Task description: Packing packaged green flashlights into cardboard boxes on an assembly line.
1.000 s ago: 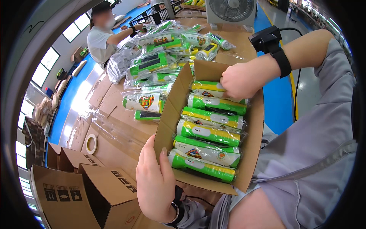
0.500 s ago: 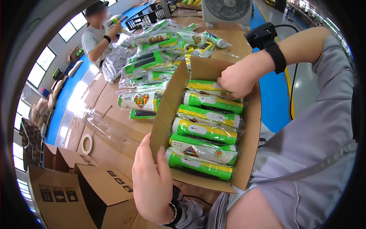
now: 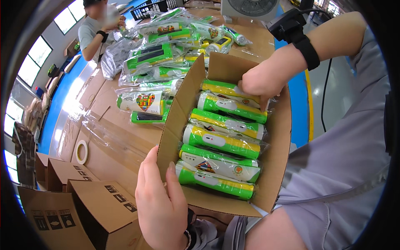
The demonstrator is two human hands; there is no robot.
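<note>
A brown cardboard box (image 3: 175, 111) stands tilted in front of me, with one row of green, yellow and white flashlights (image 3: 223, 139) in clear plastic bags lying crosswise in it. My left hand (image 3: 160, 204) grips the box's near left wall, the thumb over the rim and the fingers outside. At the far right inside the box, my right hand (image 3: 266, 81) has its thumb and fingers around the end of the farthest flashlight (image 3: 227, 91). One finger points down beside the second flashlight; some fingertips are hidden.
Bagged flashlights (image 3: 152, 58) lie heaped on the cardboard-covered table beyond the box. Open cartons (image 3: 104, 204) and a tape roll (image 3: 82, 152) are at the left. A fan (image 3: 252, 7) stands at the back; another person (image 3: 92, 37) is at the far left.
The view has shifted slightly, so the heap and cartons sit farther left. My right hand's finger now reaches down at the flashlights' right ends. The left hand stays on the box wall.
</note>
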